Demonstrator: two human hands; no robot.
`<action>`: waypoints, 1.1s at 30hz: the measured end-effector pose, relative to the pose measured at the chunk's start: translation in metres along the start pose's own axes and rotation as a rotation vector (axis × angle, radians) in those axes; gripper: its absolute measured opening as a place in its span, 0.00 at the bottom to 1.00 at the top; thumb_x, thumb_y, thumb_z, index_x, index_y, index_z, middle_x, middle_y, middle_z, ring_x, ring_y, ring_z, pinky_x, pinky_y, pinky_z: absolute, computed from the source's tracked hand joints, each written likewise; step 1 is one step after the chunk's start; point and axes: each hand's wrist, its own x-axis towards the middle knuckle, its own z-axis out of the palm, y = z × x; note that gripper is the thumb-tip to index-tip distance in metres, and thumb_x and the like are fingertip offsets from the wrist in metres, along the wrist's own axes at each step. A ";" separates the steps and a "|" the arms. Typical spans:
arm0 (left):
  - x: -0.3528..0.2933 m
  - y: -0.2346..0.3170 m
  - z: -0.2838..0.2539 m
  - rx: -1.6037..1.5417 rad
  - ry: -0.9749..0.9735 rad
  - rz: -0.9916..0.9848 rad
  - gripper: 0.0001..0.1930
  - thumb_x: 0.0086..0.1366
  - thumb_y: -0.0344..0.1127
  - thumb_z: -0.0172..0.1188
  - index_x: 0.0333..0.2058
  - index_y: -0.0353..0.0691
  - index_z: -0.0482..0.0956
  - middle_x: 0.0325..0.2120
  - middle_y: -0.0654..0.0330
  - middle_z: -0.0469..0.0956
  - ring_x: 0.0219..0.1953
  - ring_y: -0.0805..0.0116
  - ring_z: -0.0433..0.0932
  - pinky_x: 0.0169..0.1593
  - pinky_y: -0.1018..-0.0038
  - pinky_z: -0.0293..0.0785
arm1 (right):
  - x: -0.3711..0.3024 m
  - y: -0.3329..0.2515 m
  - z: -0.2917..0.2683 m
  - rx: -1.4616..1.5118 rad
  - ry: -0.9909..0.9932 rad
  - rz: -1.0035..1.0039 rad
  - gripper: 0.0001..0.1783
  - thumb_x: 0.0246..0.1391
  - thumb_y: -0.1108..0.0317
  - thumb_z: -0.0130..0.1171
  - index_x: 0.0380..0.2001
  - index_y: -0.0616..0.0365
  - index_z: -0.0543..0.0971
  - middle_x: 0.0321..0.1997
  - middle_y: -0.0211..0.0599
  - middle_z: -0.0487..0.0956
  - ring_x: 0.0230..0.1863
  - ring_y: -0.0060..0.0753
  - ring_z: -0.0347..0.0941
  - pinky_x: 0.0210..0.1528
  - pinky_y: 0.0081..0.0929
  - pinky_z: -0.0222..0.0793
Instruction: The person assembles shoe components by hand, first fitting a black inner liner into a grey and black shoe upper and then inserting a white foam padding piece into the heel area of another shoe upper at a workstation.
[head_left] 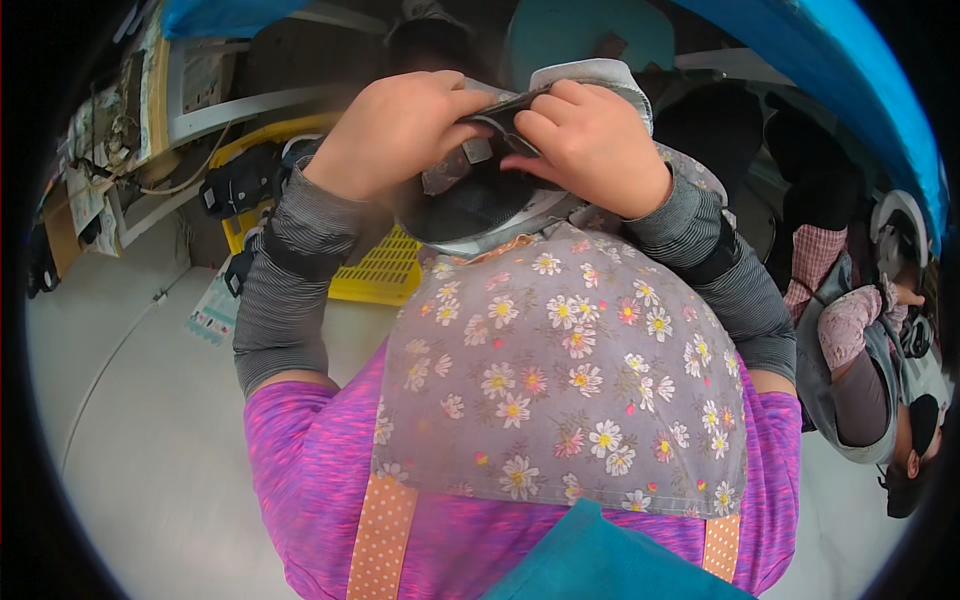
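In front of my chest, both hands hold a grey and black sewn piece (470, 215) with a dark mesh-like inside, a small white label and a pale rounded flap. Its exact kind is hard to tell. On its upper left edge, my left hand (405, 130) is closed, thumb and fingers pinching the dark rim. My right hand (590, 140) grips the same rim a short way to the right, its fingers curled over the edge and its thumb underneath. The lower part of the piece rests near my flowered apron (560, 370).
A yellow plastic basket (385, 265) with black items (240, 180) stands beyond my left arm. White frame bars (250, 110) run behind it. A blue sheet or cover (850, 60) arches at the upper right. Another person (860, 340) sits at the right. A teal seat (590, 40) is ahead.
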 end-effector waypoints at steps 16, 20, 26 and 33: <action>0.001 -0.001 0.002 -0.174 0.052 0.020 0.10 0.58 0.30 0.62 0.38 0.34 0.79 0.31 0.51 0.74 0.36 0.50 0.74 0.40 0.65 0.72 | 0.002 0.000 0.006 -0.089 0.363 0.154 0.13 0.38 0.63 0.69 0.17 0.53 0.74 0.17 0.29 0.74 0.23 0.34 0.74 0.24 0.30 0.69; 0.001 -0.005 0.000 -0.210 0.064 -0.014 0.09 0.59 0.29 0.61 0.38 0.33 0.79 0.32 0.52 0.75 0.35 0.50 0.75 0.40 0.66 0.72 | 0.003 0.002 0.000 -0.044 0.293 0.090 0.14 0.41 0.61 0.69 0.17 0.52 0.74 0.17 0.30 0.74 0.23 0.35 0.74 0.23 0.30 0.69; 0.002 -0.004 0.009 -0.193 0.155 -0.002 0.11 0.59 0.29 0.60 0.41 0.34 0.78 0.33 0.53 0.76 0.37 0.50 0.75 0.41 0.66 0.73 | 0.004 -0.002 -0.008 -0.034 0.093 0.087 0.11 0.45 0.61 0.65 0.21 0.52 0.74 0.19 0.29 0.75 0.26 0.34 0.75 0.28 0.29 0.70; 0.009 0.007 -0.002 0.078 0.123 0.023 0.09 0.58 0.35 0.63 0.36 0.38 0.79 0.29 0.55 0.76 0.32 0.52 0.76 0.34 0.65 0.72 | 0.002 0.006 -0.001 -0.094 0.278 0.064 0.09 0.44 0.64 0.65 0.22 0.52 0.75 0.22 0.30 0.76 0.28 0.32 0.75 0.29 0.29 0.71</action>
